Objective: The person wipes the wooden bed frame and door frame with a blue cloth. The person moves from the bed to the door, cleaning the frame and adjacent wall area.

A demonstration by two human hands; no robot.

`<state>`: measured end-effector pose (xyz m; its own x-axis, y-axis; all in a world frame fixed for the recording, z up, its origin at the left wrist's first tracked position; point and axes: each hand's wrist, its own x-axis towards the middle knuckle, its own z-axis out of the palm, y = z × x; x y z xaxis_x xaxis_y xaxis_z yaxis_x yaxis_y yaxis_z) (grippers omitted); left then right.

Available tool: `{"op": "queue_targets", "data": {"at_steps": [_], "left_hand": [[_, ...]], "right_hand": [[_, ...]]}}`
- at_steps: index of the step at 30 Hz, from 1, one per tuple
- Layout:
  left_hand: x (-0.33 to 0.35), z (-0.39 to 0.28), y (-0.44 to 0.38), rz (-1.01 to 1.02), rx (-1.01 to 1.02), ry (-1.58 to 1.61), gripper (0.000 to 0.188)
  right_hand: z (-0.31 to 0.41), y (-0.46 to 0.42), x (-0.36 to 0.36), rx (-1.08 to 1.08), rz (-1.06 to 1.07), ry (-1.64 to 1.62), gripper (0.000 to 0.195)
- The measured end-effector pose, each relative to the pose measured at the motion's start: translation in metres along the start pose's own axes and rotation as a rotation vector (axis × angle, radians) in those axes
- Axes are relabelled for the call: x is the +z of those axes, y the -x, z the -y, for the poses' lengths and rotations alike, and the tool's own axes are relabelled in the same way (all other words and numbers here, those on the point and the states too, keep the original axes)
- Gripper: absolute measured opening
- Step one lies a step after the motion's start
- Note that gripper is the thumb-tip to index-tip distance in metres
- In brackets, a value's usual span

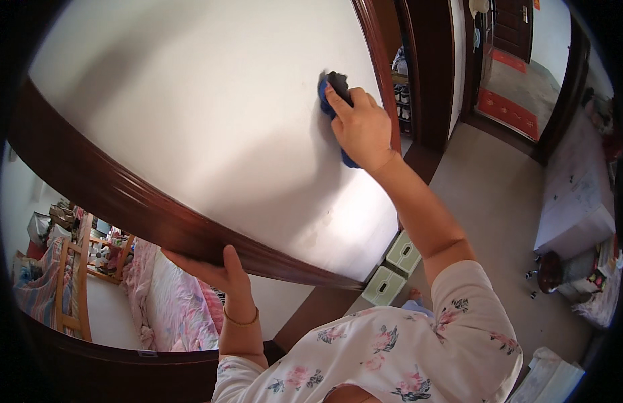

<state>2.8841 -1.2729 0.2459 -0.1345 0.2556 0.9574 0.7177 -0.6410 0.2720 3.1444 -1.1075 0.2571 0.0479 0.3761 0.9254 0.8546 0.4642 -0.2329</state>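
Observation:
A blue and black cloth is bunched in my right hand, pressed to a white wall near its dark wooden trim. Some blue fabric shows below the wrist. Faint marks and a stain are visible lower on the wall. My left hand rests against the edge of a dark reddish-brown wooden door frame. Its fingers are stretched out along the wood and the thumb points up; nothing is in it.
Two pale green step stools stand on the floor at the wall's foot. Through the left doorway appear a bed with pink bedding and a wooden chair. Right of me are a white cabinet, a round stool and red mats.

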Motion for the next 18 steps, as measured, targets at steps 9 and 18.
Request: {"op": "queue_targets", "data": {"at_steps": [9, 18], "left_hand": [[-0.001, 0.0, -0.001, -0.015, -0.008, -0.013, 0.091], [0.0, -0.001, 0.0, -0.026, 0.004, -0.103, 0.092]], "right_hand": [[-0.023, -0.003, 0.001, -0.238, -0.056, 0.013, 0.037], [-0.063, -0.016, 0.012, -0.509, -0.062, 0.093, 0.02]]}}
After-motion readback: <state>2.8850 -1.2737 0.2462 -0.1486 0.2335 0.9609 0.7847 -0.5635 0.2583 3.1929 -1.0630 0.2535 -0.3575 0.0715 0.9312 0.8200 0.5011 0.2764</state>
